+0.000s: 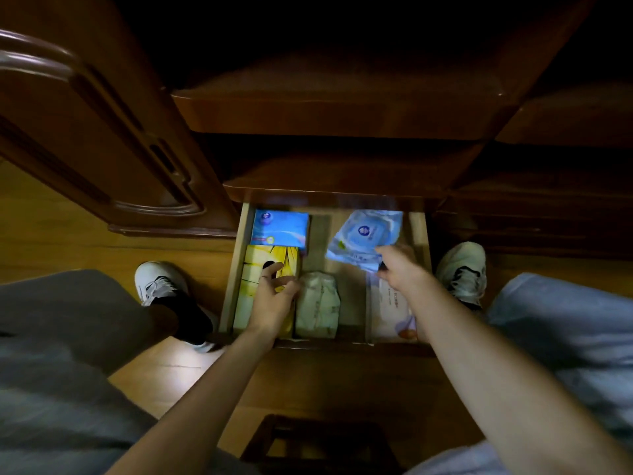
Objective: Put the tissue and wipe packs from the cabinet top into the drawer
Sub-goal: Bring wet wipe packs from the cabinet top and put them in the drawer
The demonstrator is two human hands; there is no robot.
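Note:
The wooden drawer (236, 265) stands pulled out below the cabinet top (329, 186). Inside lie a blue tissue pack (279, 229) at the back left, a yellow tissue pack (255, 269) in front of it, a pale wrapped pack (317, 306) in the middle and a white wipe pack (390, 313) at the right. My left hand (274, 293) rests on the yellow pack with fingers bent over it. My right hand (399, 267) pinches a blue wipe pack (364, 236) by its near edge, held above the drawer's back right.
An open cabinet door (113, 138) stands at the left. My two white shoes (161, 286) (462, 269) flank the drawer on the wooden floor. A dark wooden stool (318, 443) sits below, between my knees. Shelves (335, 108) rise above the drawer.

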